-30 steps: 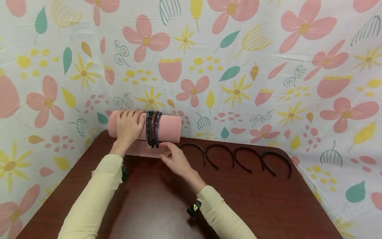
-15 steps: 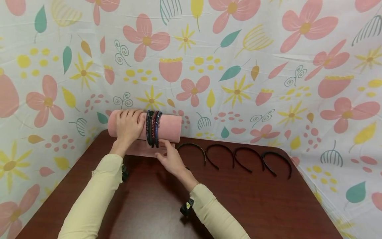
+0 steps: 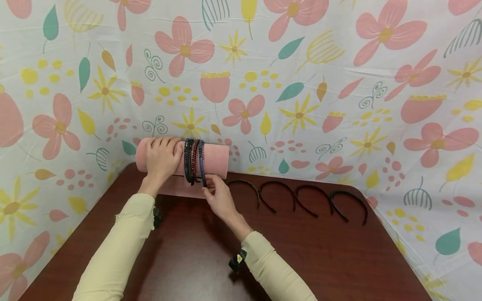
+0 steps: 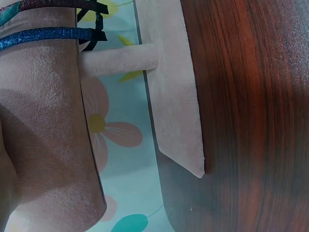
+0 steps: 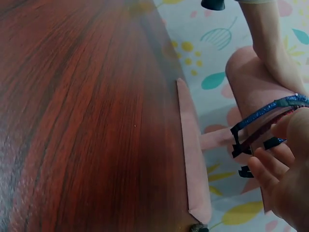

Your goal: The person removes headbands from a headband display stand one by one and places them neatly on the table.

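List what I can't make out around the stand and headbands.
Head view: part of the pink roll, covered by the left hand.
Left wrist view: most of that hand, cut off by the left edge.
Right wrist view: part of the blue headband, behind the right hand; a dark object, cut off by the bottom edge.

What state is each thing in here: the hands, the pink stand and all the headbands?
Left hand: gripping the pink roll
Right hand: pinching the blue headband near its lower end
Pink roll: horizontal, raised above its base
Blue headband: looped over the roll, lower end apart from the red headband
Red headband: looped over the roll
Dark headbands: looped over the roll
Four headbands: lying on the table in a row
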A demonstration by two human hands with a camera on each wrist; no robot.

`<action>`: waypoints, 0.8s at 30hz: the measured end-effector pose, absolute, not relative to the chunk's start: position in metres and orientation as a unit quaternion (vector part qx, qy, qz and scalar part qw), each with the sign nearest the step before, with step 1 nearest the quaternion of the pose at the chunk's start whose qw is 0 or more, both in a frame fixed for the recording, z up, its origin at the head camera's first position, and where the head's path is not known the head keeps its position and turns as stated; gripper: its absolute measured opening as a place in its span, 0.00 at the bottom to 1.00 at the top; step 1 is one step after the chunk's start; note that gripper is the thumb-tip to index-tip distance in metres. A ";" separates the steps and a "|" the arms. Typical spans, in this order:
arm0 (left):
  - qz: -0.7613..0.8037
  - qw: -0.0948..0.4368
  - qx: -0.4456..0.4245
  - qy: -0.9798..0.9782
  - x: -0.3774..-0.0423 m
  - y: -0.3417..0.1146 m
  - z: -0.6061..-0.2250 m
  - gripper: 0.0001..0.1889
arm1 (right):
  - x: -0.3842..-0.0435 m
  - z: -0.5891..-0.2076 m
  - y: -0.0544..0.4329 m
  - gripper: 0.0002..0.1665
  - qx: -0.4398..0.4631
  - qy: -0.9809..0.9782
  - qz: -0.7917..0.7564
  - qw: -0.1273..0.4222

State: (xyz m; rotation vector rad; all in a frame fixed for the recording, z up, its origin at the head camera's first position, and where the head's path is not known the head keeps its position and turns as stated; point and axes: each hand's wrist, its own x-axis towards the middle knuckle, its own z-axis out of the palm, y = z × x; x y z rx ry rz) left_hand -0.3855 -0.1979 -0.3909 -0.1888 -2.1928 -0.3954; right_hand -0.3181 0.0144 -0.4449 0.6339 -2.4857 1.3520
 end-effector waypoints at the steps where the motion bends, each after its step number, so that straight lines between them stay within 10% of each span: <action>1: -0.160 0.437 -0.077 -0.882 -0.385 -0.198 -0.391 0.21 | -0.319 -0.445 0.016 0.19 0.216 -0.850 0.462 0.130; 24: -0.161 0.434 -0.077 -0.883 -0.386 -0.198 -0.390 0.21 | -0.324 -0.438 0.045 0.09 0.168 -0.863 0.444 0.173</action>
